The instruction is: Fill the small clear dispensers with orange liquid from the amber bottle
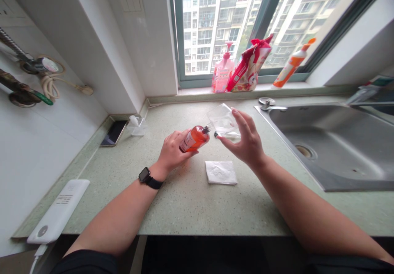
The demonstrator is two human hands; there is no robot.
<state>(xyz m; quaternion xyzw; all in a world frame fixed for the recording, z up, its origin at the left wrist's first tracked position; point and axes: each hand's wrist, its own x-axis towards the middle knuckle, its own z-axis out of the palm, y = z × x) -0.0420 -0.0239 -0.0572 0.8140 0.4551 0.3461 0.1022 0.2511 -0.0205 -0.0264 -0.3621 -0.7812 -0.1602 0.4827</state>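
My left hand (172, 151) is wrapped round a small orange bottle (195, 138) with a white label, tilted so its dark neck points right towards a clear plastic cup (222, 120). My right hand (246, 138) holds that cup tilted, fingers curled about its side, just above the counter. A small dark cap (216, 134) lies on the counter between the two. A folded white tissue (221, 172) lies flat in front of both hands. A black watch sits on my left wrist.
Green speckled counter (184, 200) with a steel sink (338, 151) at right. A phone (114, 133) and a small clear container (137, 126) lie at back left, a white power bank (58, 212) at near left. A pink pump bottle (223, 71), a red bag (249, 67) and an orange bottle (292, 65) stand on the sill.
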